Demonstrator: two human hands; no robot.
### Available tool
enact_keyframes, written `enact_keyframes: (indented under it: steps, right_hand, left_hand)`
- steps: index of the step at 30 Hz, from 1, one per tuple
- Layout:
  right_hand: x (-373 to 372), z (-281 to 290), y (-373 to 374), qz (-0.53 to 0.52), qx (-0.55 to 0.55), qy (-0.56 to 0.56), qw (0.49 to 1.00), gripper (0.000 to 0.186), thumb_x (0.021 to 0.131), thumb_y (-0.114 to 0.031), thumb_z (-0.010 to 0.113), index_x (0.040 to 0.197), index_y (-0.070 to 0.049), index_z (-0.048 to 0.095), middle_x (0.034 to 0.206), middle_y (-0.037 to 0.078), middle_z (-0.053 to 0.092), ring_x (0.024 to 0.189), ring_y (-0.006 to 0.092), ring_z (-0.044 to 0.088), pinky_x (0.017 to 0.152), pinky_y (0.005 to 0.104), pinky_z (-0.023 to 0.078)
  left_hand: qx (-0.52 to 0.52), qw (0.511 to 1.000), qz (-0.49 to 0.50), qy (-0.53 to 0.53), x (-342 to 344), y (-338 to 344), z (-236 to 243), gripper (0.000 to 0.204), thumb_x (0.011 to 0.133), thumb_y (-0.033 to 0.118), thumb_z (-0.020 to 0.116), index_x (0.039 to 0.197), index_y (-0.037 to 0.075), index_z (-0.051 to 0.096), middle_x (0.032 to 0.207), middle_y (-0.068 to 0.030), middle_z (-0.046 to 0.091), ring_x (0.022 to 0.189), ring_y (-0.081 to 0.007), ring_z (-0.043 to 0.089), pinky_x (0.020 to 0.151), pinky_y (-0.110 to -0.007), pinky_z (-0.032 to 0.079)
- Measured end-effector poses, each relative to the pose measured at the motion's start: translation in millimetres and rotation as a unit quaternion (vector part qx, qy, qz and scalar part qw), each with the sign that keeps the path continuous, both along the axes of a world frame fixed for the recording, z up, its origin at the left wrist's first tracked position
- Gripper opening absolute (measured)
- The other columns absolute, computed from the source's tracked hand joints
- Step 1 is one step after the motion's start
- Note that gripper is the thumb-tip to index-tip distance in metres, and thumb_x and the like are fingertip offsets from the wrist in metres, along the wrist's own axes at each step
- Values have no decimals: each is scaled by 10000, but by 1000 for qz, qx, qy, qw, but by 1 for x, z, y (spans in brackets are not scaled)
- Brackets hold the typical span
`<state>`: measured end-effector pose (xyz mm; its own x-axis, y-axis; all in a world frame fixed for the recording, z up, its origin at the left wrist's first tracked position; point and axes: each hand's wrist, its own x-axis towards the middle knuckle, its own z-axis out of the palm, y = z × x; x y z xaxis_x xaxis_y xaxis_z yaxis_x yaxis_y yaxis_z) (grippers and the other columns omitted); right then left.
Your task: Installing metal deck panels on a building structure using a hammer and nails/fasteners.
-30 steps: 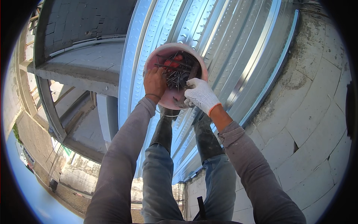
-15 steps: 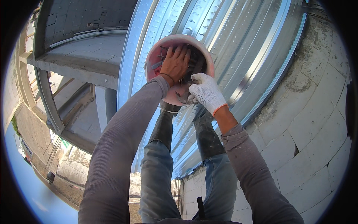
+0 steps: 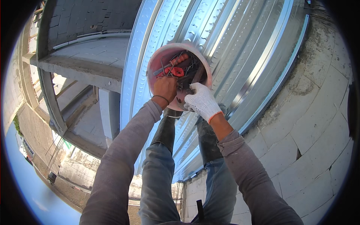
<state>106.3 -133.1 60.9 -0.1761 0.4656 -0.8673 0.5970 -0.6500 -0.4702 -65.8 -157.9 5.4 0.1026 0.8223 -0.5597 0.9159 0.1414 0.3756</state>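
A pink bucket [image 3: 154, 64] holds a jumble of thin metal rods, dark pieces, an orange-red tool handle [image 3: 179, 59] and a red object [image 3: 175, 71] of unclear kind. My bare left hand [image 3: 165, 89] is curled closed at the bucket's near left side, knuckles up. Whatever its fingers hold is hidden. On the near right side, my right hand [image 3: 204, 101], in a white knitted glove, is closed with its thumb and fingers together. Small dark bits show beside its fingertips, too unclear to name.
Shiny ribbed metal sheets [image 3: 243, 48] lie under the bucket and my boots [image 3: 210, 140]. To the right is a wall of pale blocks [image 3: 318, 120]. On the left, concrete beams [image 3: 86, 77] frame openings with a drop to lower ground.
My left hand has drawn back toward me from the bucket's middle, its spread fingers now curled. The red object and orange-red handle have come into view. The right hand has shifted slightly.
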Motion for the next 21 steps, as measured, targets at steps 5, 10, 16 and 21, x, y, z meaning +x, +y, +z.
enact_keyframes:
  steps: [5,10,16,21]
  right_hand:
    - [-9,11,32,137,-25,-52,989,468,671,-211,624,1046,68,617,1036,306,622,998,391,624,865,402,507]
    - [-42,16,50,416,33,-16,909,277,745,-191,601,864,39,699,858,280,659,904,367,669,803,424,535]
    - [-55,24,11,394,77,-33,916,414,811,-271,622,1055,63,616,1053,248,644,1009,375,637,856,416,521]
    - [-31,-4,5,386,90,-21,918,429,799,-225,635,1049,116,561,991,295,632,1003,390,636,848,413,524]
  left_hand:
    - [-62,997,-6,-51,-12,18,-10,167,833,234,617,878,111,721,799,-173,675,752,-355,654,721,-456,515]
    - [-123,987,-89,-41,-5,54,-14,162,841,231,606,868,131,730,811,-167,678,765,-352,657,728,-452,518]
    - [32,969,-239,-52,9,74,-47,214,812,180,586,1000,174,689,853,-113,686,784,-311,680,724,-427,539]
    - [25,955,-294,-31,3,67,-51,230,794,226,610,987,122,681,977,-113,674,859,-300,667,752,-431,532]
